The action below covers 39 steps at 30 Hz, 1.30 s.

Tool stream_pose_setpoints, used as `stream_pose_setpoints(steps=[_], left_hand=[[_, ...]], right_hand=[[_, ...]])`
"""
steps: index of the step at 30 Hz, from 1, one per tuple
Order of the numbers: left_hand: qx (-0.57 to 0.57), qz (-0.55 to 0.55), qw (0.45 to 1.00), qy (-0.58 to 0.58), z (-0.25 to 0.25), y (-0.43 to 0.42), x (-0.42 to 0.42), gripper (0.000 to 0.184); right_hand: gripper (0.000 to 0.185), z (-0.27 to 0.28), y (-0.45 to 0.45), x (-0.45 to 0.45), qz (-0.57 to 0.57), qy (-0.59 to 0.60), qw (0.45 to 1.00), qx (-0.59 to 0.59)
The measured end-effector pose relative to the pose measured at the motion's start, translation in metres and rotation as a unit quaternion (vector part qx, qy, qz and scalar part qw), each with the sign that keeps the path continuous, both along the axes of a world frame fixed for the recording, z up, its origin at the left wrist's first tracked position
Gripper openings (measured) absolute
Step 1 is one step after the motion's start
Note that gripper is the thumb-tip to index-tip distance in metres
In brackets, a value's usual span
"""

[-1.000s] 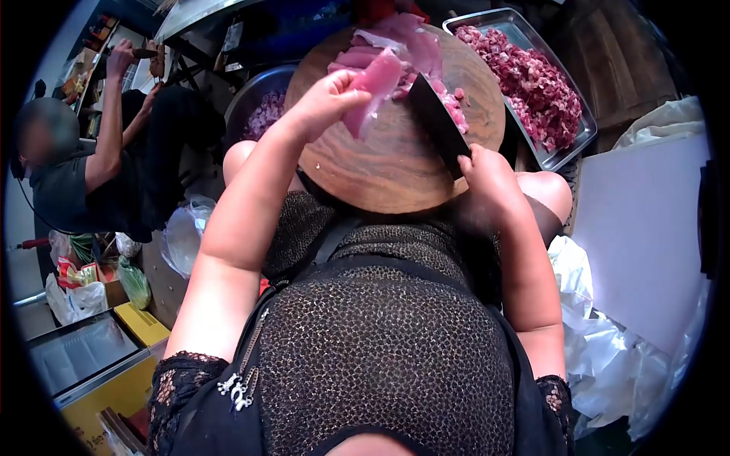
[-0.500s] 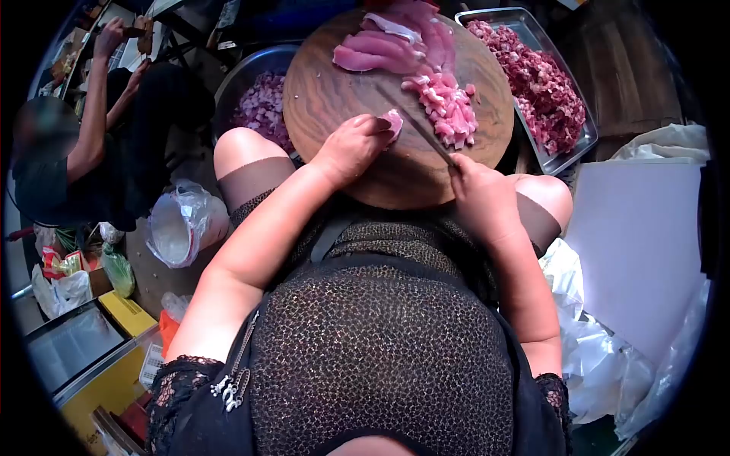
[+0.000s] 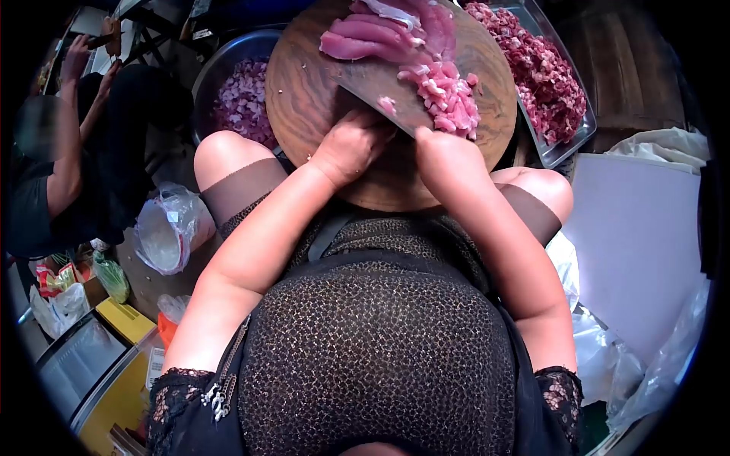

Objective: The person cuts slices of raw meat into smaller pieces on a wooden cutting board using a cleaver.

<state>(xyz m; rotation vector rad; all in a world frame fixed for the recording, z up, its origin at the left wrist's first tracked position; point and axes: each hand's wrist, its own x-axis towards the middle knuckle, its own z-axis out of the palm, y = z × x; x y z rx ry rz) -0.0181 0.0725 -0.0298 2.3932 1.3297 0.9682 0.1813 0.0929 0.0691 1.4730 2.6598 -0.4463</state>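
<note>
My right hand (image 3: 454, 158) grips a cleaver (image 3: 372, 85), whose broad blade lies tilted nearly flat over the round wooden chopping board (image 3: 304, 95). A small bit of pink meat (image 3: 387, 105) rests on the blade. Close below the blade's edge, my left hand (image 3: 348, 152) has its fingers curled together; their tips are partly hidden, and I cannot see what they hold. Past the blade lie long strips of pink meat (image 3: 365, 38) and a heap of diced meat (image 3: 449, 99).
Left of the board stands a metal bowl of diced meat (image 3: 245, 99). On the right is a metal tray (image 3: 559, 156) heaped with darker chopped meat (image 3: 544, 83). A bucket with a plastic liner (image 3: 169, 232) stands lower left. Another person (image 3: 114, 144) sits at the far left, hands raised.
The cleaver has turned from edge-on to flat, with a meat bit now on its blade. My right hand moved left and up, closer to my left hand. The piece in my left fingers is hidden now.
</note>
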Motion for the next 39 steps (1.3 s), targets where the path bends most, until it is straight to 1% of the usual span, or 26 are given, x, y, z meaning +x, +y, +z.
stream_pose_setpoints(steps=[2,4,5,6,8,9,12,14,15,18,19,20,22,23,25,26,28,30,32,33,34,35,36,38,39], left_hand=[[-0.011,0.000,1.000,0.008,0.004,-0.001,-0.001,0.030],[-0.023,0.009,1.000,0.001,0.016,-0.005,0.003,0.030],[0.040,0.015,0.999,0.023,0.021,-0.011,0.004,0.030],[0.046,0.020,0.999,0.019,0.019,-0.013,0.003,0.030],[-0.013,0.034,0.999,0.011,0.013,-0.016,0.002,0.031],[-0.018,0.032,0.999,0.008,0.010,-0.019,0.003,0.031],[-0.002,0.042,0.999,0.030,0.008,-0.012,0.002,0.033],[0.020,0.031,0.999,0.008,0.008,-0.013,0.002,0.031],[0.017,0.029,0.999,0.007,0.008,-0.013,0.001,0.031],[0.018,0.022,0.999,0.023,0.008,-0.014,0.002,0.029],[0.010,0.028,1.000,0.006,0.009,-0.013,0.002,0.029],[0.005,0.036,0.999,-0.010,0.010,-0.012,0.002,0.028],[0.002,0.035,0.999,-0.006,0.012,-0.015,0.001,0.027],[0.018,0.036,0.999,-0.004,0.014,-0.016,0.002,0.028],[0.050,0.034,0.998,0.002,0.014,-0.014,0.000,0.026],[0.050,0.038,0.998,0.002,0.013,-0.014,-0.002,0.026],[-0.025,0.058,0.998,0.023,0.014,-0.021,-0.002,0.026],[-0.009,0.063,0.998,0.015,0.013,-0.019,0.001,0.022],[0.023,0.073,0.997,0.001,0.013,-0.016,0.002,0.016],[0.019,0.071,0.997,0.001,0.014,-0.017,0.002,0.016],[0.047,0.059,0.997,0.001,0.016,-0.016,0.001,0.018],[0.074,0.047,0.996,0.001,0.016,-0.015,0.000,0.019],[0.069,0.045,0.997,0.003,0.014,-0.015,-0.001,0.019],[0.030,0.055,0.998,-0.018,0.010,-0.017,-0.003,0.023],[0.035,0.058,0.998,-0.015,0.007,-0.016,-0.003,0.025]], right_hand=[[0.013,-0.011,0.018,-0.011,0.011,0.047,0.998,0.028],[0.014,-0.011,0.026,-0.009,-0.022,0.109,0.992,0.053],[0.016,-0.012,0.025,-0.003,-0.029,0.111,0.990,0.079],[0.016,-0.005,0.024,0.002,-0.027,0.111,0.990,0.086],[0.013,0.012,-0.001,0.015,-0.018,0.093,0.994,0.048],[0.013,0.017,-0.014,0.022,-0.019,0.090,0.995,0.044],[0.010,0.024,-0.026,0.033,-0.001,0.065,0.997,0.035],[0.018,0.019,-0.029,0.036,-0.014,-0.007,1.000,-0.009],[0.015,0.022,-0.028,0.033,-0.006,-0.011,1.000,-0.005],[0.011,0.011,-0.013,0.014,0.010,-0.016,1.000,-0.024],[0.008,-0.001,-0.006,0.005,0.016,0.015,1.000,-0.003],[0.012,-0.006,0.002,-0.004,0.013,0.005,1.000,-0.013],[0.017,-0.014,0.016,-0.012,0.008,0.058,0.998,0.008],[0.017,-0.012,0.014,-0.011,0.009,0.059,0.998,0.009],[0.022,-0.005,0.013,-0.006,-0.032,0.091,0.995,0.033],[0.022,-0.001,0.009,-0.001,-0.028,0.091,0.995,0.033],[0.014,0.014,-0.010,0.013,0.000,0.085,0.996,0.036],[0.013,0.026,-0.024,0.023,0.004,0.065,0.998,0.022],[0.020,0.027,-0.028,0.028,-0.002,0.014,1.000,-0.012],[0.016,0.032,-0.028,0.026,0.003,-0.002,1.000,-0.024],[0.016,0.033,-0.026,0.022,0.001,-0.001,1.000,-0.027],[0.013,0.032,-0.023,0.018,0.009,-0.006,0.999,-0.032],[0.011,0.028,-0.020,0.012,0.018,-0.011,0.999,-0.039],[0.009,0.007,-0.011,-0.005,0.017,0.019,0.999,-0.029],[0.012,-0.002,-0.004,-0.013,0.023,0.012,0.999,-0.027]])
